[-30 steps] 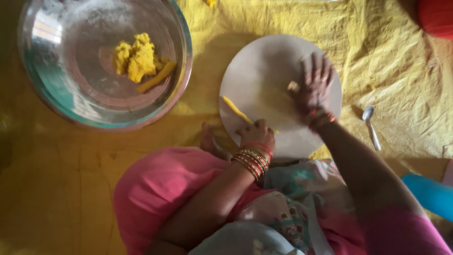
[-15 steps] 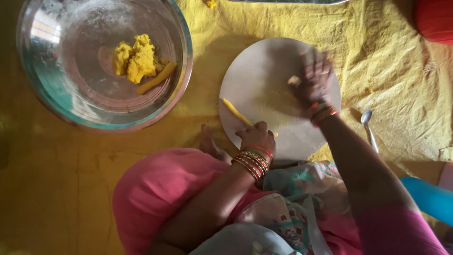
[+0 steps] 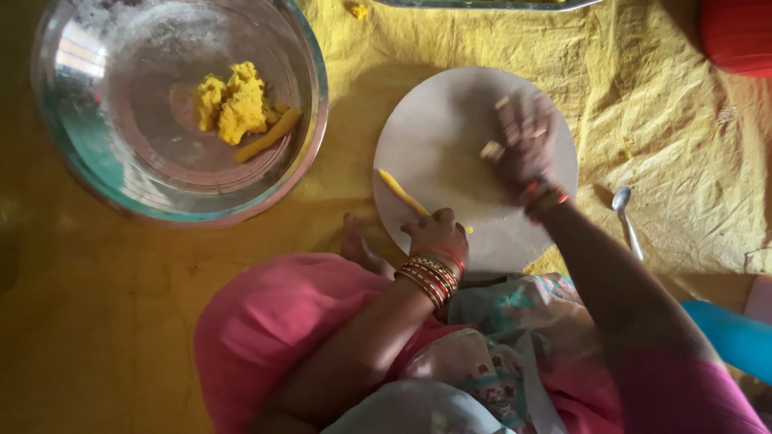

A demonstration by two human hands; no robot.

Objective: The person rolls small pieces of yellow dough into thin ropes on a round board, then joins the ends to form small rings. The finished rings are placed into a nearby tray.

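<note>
A large metal bowl [image 3: 181, 112] sat well to the left of the round board [image 3: 450, 161], holding a crumbly yellow dough lump [image 3: 232, 100] and one rolled strip. On the board's left part lay a thin, tapered yellow dough stick [image 3: 400, 193]. The left hand [image 3: 438, 233] rested at the board's near edge, fingers curled loosely beside the stick's end; whether it gripped the stick could not be told. The right hand [image 3: 524, 145], blurred, pressed flat, fingers spread, on the board's right part over a small pale dough piece [image 3: 490, 150]. A spoon [image 3: 626, 219] lay just right of the board.
</note>
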